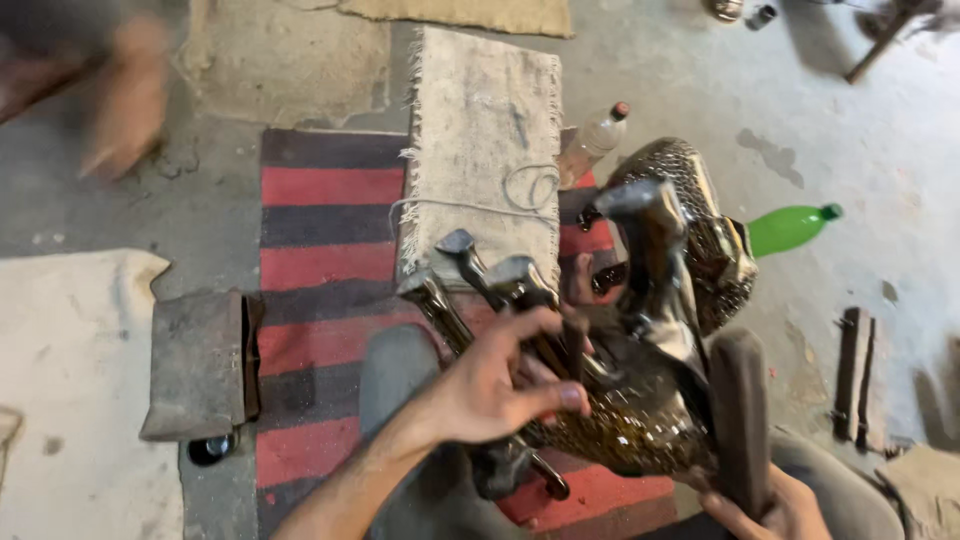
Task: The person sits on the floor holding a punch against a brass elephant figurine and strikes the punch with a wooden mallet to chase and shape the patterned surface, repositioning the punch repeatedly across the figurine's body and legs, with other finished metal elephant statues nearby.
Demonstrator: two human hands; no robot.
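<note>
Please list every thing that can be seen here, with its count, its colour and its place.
metal figure: one, dark and shiny with hammered texture, on the person's lap
striped rug: one, red and dark, on the floor
pale cloth: one, grey-white, fringed, on the rug's top
clear bottle: one, red cap, beside the cloth
green bottle: one, right of the figure
grey block: one, left of the rug
dark wooden tool: one, upright at lower right
left hand: grips the figure's legs
right hand: holds the wooden tool
</note>
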